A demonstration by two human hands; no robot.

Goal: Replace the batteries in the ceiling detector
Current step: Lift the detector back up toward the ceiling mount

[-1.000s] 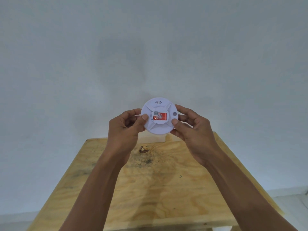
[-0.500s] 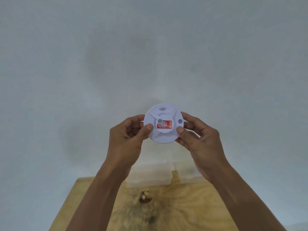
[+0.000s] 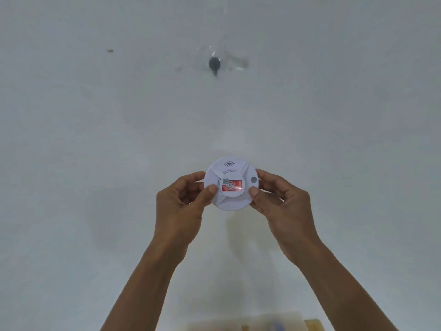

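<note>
I hold a round white detector up in front of me, its face toward the camera with a red sticker and a small grey button on it. My left hand grips its left rim with the thumb on the front. My right hand grips the right rim the same way. High above on the white surface sits a dark grey mounting spot with clear tape around it, well apart from the detector.
The plain white wall and ceiling fill most of the view. A small dark mark shows at upper left. A corner of the wooden table and a clear box peek in at the bottom edge.
The view has tilted upward: the wooden table has slid almost out of sight and the grey mounting spot has come into view. Both hands keep the same hold on the detector.
</note>
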